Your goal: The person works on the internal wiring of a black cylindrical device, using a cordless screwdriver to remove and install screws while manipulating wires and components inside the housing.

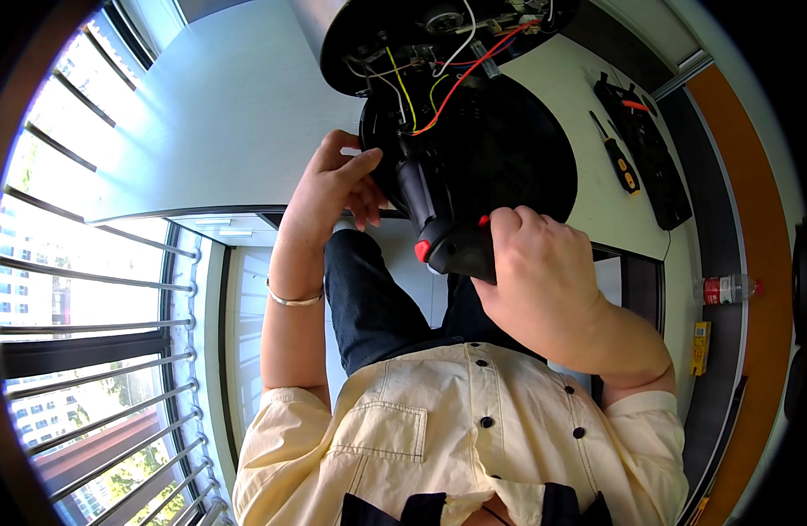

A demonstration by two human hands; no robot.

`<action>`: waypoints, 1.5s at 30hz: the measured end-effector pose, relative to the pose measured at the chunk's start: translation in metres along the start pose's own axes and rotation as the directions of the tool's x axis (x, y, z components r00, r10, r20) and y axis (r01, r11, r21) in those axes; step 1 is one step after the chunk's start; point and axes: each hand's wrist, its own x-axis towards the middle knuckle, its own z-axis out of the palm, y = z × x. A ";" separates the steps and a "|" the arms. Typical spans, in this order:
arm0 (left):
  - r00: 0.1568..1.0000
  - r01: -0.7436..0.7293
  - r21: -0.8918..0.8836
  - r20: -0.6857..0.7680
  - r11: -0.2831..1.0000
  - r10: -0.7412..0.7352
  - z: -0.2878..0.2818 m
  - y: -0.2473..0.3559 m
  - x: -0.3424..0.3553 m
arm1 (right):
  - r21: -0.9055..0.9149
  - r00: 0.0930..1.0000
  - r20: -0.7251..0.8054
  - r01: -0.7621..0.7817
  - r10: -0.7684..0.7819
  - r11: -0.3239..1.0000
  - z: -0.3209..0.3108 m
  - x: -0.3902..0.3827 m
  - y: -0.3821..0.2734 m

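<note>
The person's right hand [543, 280] is wrapped around the handle of a black power screwdriver [438, 223], its grip clenched on the tool's thick lower body, where a red button shows just beside the thumb. The tool points up and away from the person, its nose pressed into the rim of a round black base plate [508, 158] that lies at the near edge of the desk [219, 114].

The left hand [333, 188] rests at the left rim of that plate, fingers curled over the edge and thumb stretched toward the screwdriver's front end; its grip is grasping the plate's edge, though the fingertips are partly hidden beneath it. A thin metal bracelet [294, 300] circles the left wrist.

Above the plate stands the opened underside of a round appliance [438, 35], tipped so its inside shows: red, yellow and white wires [456, 74] run from it down toward the plate, the red one ending close to the tool's nose.

Farther right on the desk lies a hand screwdriver [618, 158] with a black and yellow handle, and just beside it a black pouch [653, 149] of tools. A plastic bottle [726, 287] with a red cap lies beyond the desk's right edge, on the floor. The person wears a pale yellow shirt [456, 421] with dark buttons and dark trousers. Barred windows [88, 289] fill the left side of the view.
</note>
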 end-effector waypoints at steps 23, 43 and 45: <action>1.000 -0.007 0.004 0.015 1.000 0.007 0.000 0.000 -0.001 | -0.311 0.952 -0.245 0.102 -0.183 0.945 0.010 -0.001 0.000; 0.998 -0.040 0.000 -0.039 0.999 0.040 0.003 -0.001 -0.002 | 0.234 0.979 -0.201 0.089 -0.041 0.968 0.001 -0.010 0.031; 0.998 -0.029 -0.010 -0.056 1.000 0.028 0.005 0.001 -0.003 | 0.432 0.982 -0.180 0.036 0.048 0.901 0.003 -0.018 0.040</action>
